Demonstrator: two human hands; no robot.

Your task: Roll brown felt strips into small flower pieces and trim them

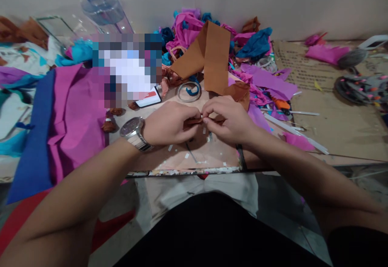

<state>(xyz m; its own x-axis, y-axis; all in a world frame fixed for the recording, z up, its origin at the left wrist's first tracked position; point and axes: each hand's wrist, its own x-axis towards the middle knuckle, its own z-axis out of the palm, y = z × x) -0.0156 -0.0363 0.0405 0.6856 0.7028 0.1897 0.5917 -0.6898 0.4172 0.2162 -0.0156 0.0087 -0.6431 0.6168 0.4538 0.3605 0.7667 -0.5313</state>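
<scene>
My left hand (168, 124), with a metal watch on its wrist, and my right hand (228, 118) meet over the middle of the work board (209, 157). Both pinch a small folded piece of brown crepe paper (194, 120) between their fingertips. A long strip of the same brown paper (216, 56) stands folded just behind the hands. A tape roll (189, 92) lies between that strip and my hands.
Pink and blue paper sheets (72, 117) lie at the left, crumpled pink and blue scraps (194, 28) at the back. A plastic bottle (101, 8) stands far left. Cardboard (333, 109) with white sticks (295, 131) and dark tools (360, 87) is at the right.
</scene>
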